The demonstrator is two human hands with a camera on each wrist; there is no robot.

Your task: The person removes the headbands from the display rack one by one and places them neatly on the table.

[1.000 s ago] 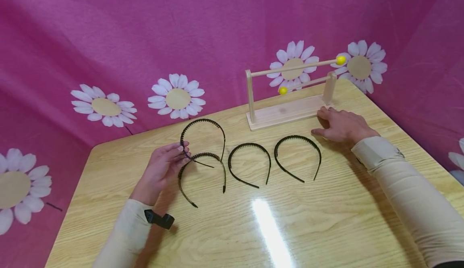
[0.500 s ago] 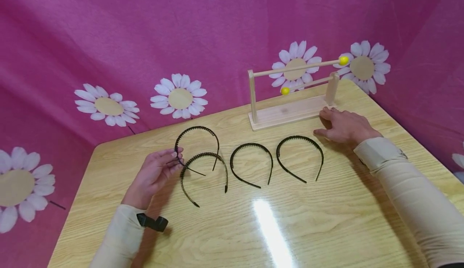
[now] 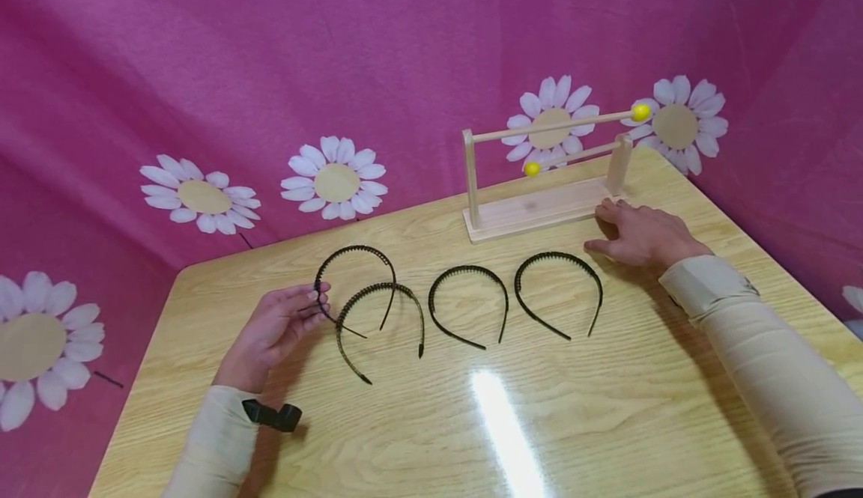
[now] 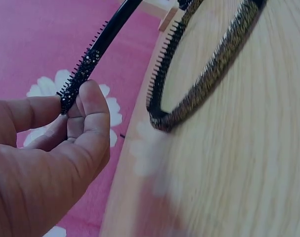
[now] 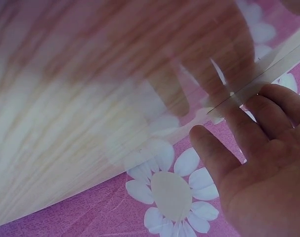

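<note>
My left hand (image 3: 276, 326) pinches a black toothed headband (image 3: 357, 248) by its left side, thumb against fingers. In the left wrist view sparkly beads cover this headband (image 4: 80, 71) near the fingertips. A gold-and-black headband (image 3: 421, 326) lies on the table, and the held one overlaps it from behind in the head view. Further right lie two more black headbands, one in the middle (image 3: 465, 268) and one to its right (image 3: 554, 255). My right hand (image 3: 650, 236) rests palm down, its fingertips at the right front corner of a wooden stand's base (image 3: 533, 213).
Two horizontal rods with yellow balls on their ends, an upper rod (image 3: 553, 127) and a lower rod (image 3: 580, 155), project from the stand's uprights. A pink flowered curtain (image 3: 404, 71) hangs behind the wooden table (image 3: 593, 408). Light glares on the tabletop.
My left hand has moved left and toward me, carrying the pinched headband lower beside the gold-and-black one. The right hand stays at the stand's base, and the view has shifted slightly.
</note>
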